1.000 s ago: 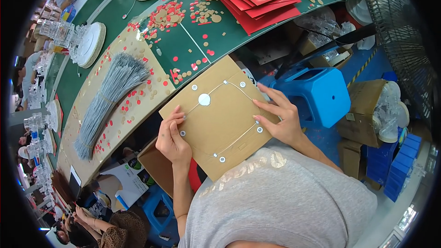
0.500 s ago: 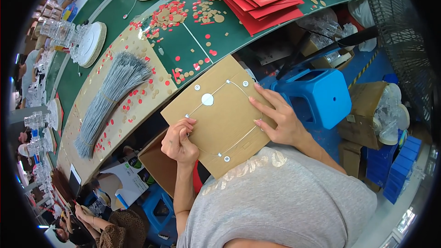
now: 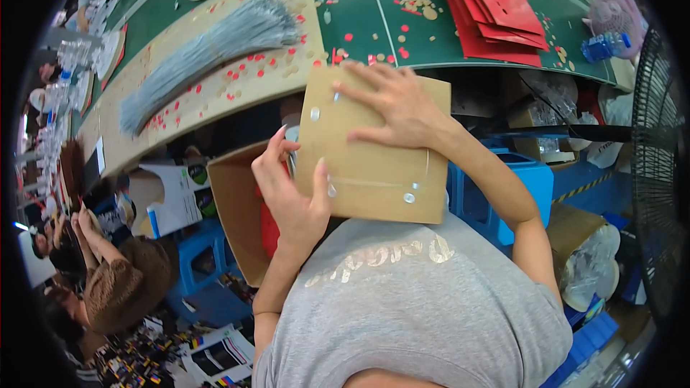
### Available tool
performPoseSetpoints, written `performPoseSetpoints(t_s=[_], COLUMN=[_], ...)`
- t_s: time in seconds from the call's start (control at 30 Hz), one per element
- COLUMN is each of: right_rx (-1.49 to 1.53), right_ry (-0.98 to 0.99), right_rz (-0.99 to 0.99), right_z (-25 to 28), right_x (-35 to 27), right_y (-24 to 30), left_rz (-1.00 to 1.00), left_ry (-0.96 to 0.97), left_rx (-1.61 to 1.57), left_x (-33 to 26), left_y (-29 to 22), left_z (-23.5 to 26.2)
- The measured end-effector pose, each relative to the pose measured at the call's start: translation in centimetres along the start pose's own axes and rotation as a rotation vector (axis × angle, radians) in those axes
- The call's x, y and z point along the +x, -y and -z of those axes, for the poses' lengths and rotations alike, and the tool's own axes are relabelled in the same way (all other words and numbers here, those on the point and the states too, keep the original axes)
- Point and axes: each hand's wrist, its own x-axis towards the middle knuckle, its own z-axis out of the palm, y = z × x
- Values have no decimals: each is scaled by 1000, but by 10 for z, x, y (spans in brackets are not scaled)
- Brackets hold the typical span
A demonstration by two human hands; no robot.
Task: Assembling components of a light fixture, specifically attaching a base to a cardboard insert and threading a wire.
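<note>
Brown card [image 3: 374, 165] is held at frame centre, over the lap. It is gripped at its left edge by the left hand [image 3: 291, 197], thumb on front; the right hand [image 3: 395, 104] is pressed flat, fingers spread, on its top

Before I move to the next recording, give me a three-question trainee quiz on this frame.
1. True or false: the right hand lies flat on the brown cardboard panel.
2. Multiple choice: what does the left hand grip? A) the bundle of grey wires B) the panel's left edge C) the red folders
3. Fill in: the bundle of grey wires lies on the ____.

Key:
1. True.
2. B; the thumb lies on the panel's face, near a round silver fastener.
3. Workbench, left of the stacked red folders.
</note>
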Motion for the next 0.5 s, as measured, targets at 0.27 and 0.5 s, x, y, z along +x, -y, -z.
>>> performPoseSetpoints(t_s=[0.27,0.5], right_rx=[-170,281], right_ry=[-132,-437], right_rz=[-554,-154], right_z=[20,8], right_x=[-44,-52], right_y=[60,37], left_rz=[-162,-443], left_ry=[44,135], left_rx=[276,148], left_x=[28,30], left_y=[19,10], left_z=[-17,-21])
